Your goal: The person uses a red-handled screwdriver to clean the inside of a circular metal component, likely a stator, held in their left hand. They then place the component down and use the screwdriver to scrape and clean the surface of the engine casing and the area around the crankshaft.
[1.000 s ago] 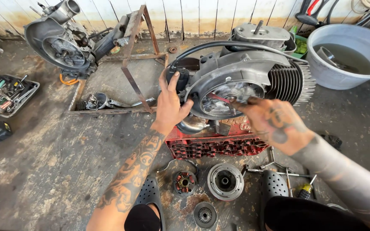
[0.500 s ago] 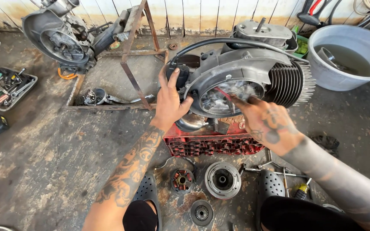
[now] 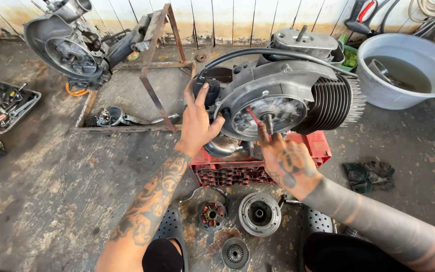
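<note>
Engine: the grey engine (image 3: 298, 95) sat on a red crate (image 3: 258, 166) on the concrete floor.
Left hand: the left hand (image 3: 197, 123) lay spread against the casing's left edge.
Right hand: the right hand (image 3: 283, 158) pinched a thin red tool (image 3: 252, 117) at the open round housing.
Nearby: a flywheel (image 3: 259, 214) and stator (image 3: 211, 214) lay below the crate.

Stained, oily concrete floor (image 3: 51, 201); pale plank wall (image 3: 227, 15) behind, grimy along base; rusty metal frame (image 3: 152, 95) on floor; grey basin (image 3: 409, 53) of murky water right; tool tray (image 3: 6, 108) left; even daylight
</note>
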